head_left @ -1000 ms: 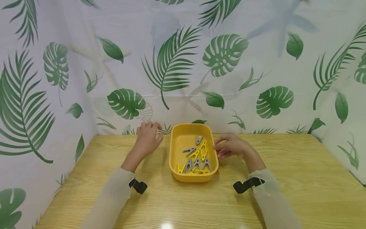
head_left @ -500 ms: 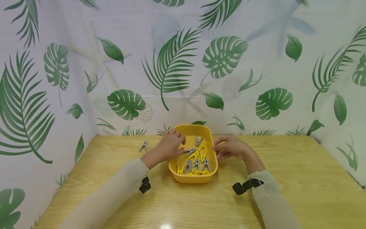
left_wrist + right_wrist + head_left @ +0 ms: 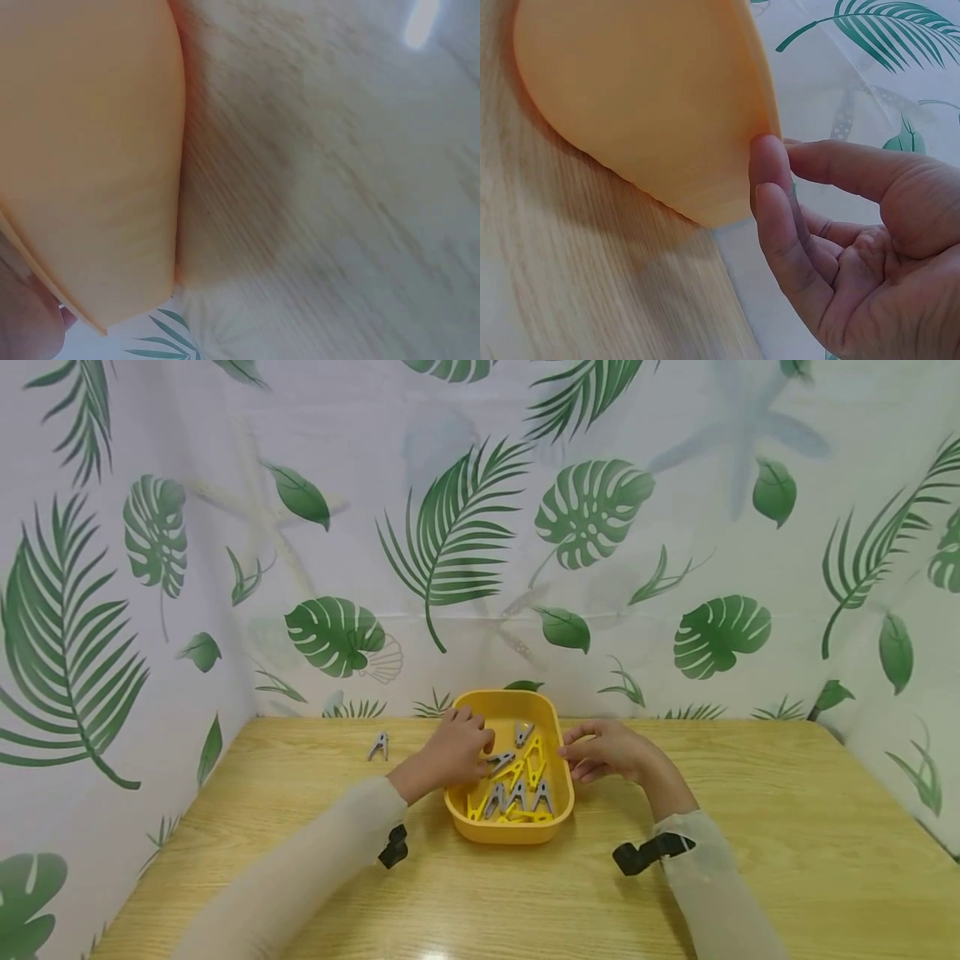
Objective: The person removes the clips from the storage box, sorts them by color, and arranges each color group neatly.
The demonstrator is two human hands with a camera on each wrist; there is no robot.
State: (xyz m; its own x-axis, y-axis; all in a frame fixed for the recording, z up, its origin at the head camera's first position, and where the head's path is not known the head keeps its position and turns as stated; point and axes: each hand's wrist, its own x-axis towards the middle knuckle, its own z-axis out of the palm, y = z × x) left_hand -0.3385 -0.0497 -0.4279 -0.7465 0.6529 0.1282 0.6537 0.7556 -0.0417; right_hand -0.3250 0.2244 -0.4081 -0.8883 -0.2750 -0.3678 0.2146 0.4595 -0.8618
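Observation:
A yellow plastic basket (image 3: 510, 833) stands on the table, holding several grey and yellow clothespins. My left hand (image 3: 452, 752) reaches over its left rim, fingers bent, beside a grey clothespin (image 3: 501, 763); whether they pinch it is hidden. In the left wrist view only part of that hand (image 3: 28, 319) shows behind the basket wall (image 3: 90, 150). At the right side, my right hand (image 3: 611, 752) pinches the basket rim between thumb and fingers, as the right wrist view of the hand (image 3: 862, 247) shows. A single grey clothespin (image 3: 379, 745) lies on the table left of the basket.
The wooden table (image 3: 315, 860) reaches back to a white cloth backdrop (image 3: 480, 635) with green leaf prints. More cloth hangs on the left and right sides. Black camera straps (image 3: 654, 852) sit on both wrists.
My left hand has moved right from the back left of the table, leaving a grey clothespin in view there, and down into the basket. My right hand stays at the rim.

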